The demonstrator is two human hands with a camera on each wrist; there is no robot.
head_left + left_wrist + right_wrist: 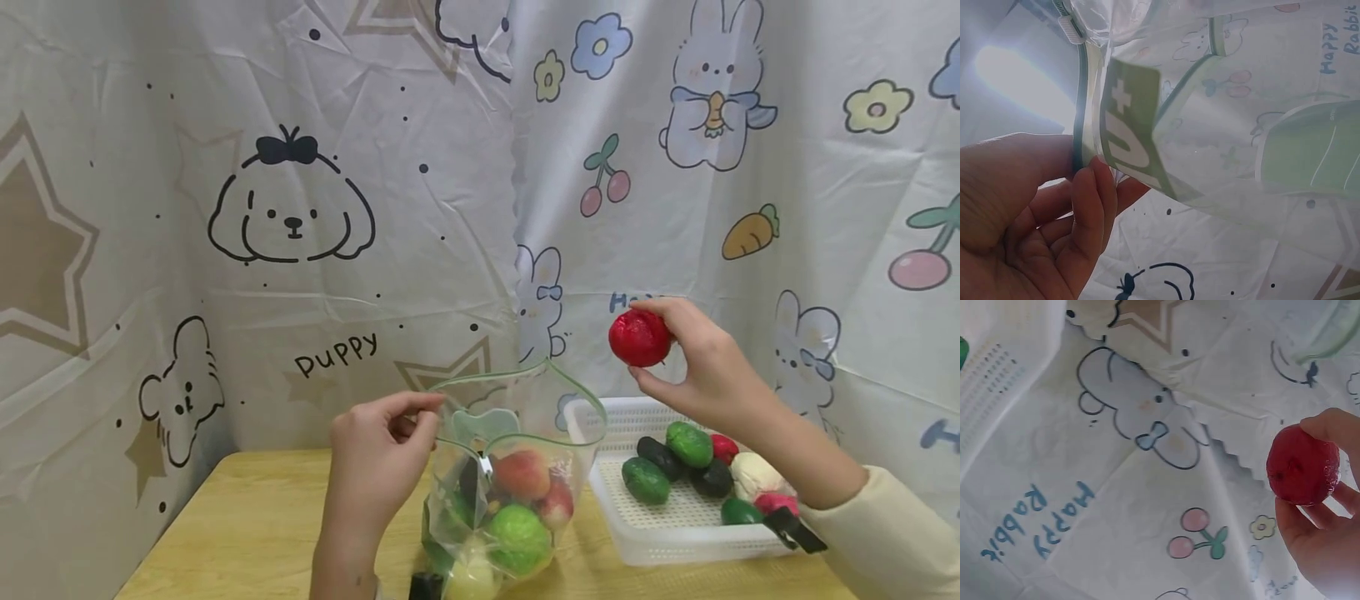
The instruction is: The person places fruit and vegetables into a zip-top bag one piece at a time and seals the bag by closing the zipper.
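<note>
My right grip (701, 360) pinches the red fruit (640, 338), thumb below, fingers over the top; the fruit is in the air at 2 o'clock from the mouth of the bag (551, 443). My left grip (384, 457) pinches the bag's rim at 9 o'clock, film caught between thumb and fingers.

Risks, as I judge them. Red fruit looks slick; a slack squeeze could drop it into the basket (675, 546), at 3 o'clock of the bag, or onto the desk (255, 508). Mouth gapes, but I hold one side only: if the unheld side sags, the fruit could snag on the rim. Too hard a pull toward 9 o'clock might tip the bag; letting go might fold the mouth inward. The slider (485, 466), at 7 o'clock on the rim, could catch as well.

Materials. Bag: clear limp film, creased, green zip edging, printed green patch (1132, 125). Inside: a green ball (519, 540), mottled; a smooth-looking orange-red fruit (522, 473) at its 12 o'clock; a pale yellow fruit (472, 575) lowest. Red fruit: round, glossy, dimpled. Basket: white, stiff-looking, pierced all over, holding green and dark ovals (647, 482). Desk: pale wood grain.
</note>
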